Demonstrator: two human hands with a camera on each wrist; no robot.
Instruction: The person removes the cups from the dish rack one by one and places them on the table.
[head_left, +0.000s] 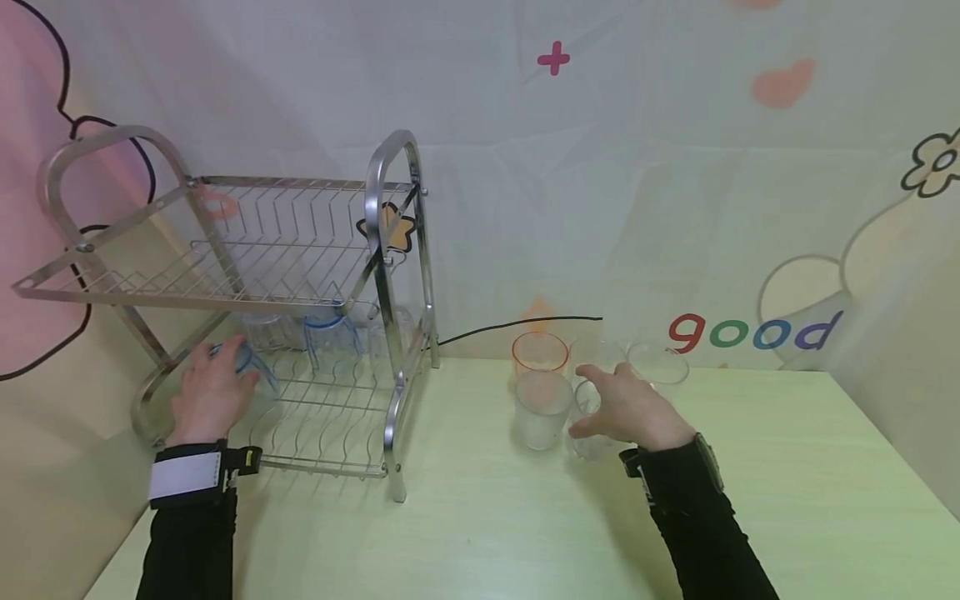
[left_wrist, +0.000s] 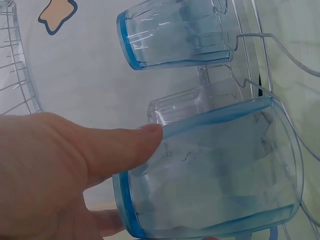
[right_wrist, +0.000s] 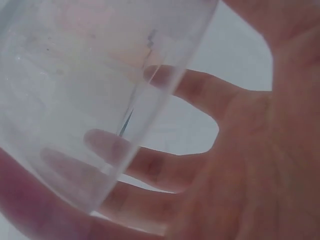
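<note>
My left hand (head_left: 213, 392) grips a blue-tinted glass (head_left: 255, 364) at the left of the rack's lower tier. In the left wrist view the thumb lies along this blue glass (left_wrist: 210, 175), its thick blue base towards the palm and its mouth by the wires. Across the table, my right hand (head_left: 630, 410) is spread around a clear glass (head_left: 588, 446). The right wrist view shows the fingers stretched out and partly seen through that clear glass (right_wrist: 75, 85), with a gap at the palm; whether they touch it I cannot tell.
The two-tier metal dish rack (head_left: 395, 333) stands at left. Behind the held glass, another blue glass (head_left: 333, 337) and clear glasses sit upside down on its lower tier. Near my right hand are a frosted glass (head_left: 542, 417), a red-rimmed glass (head_left: 540, 358) and other clear glasses.
</note>
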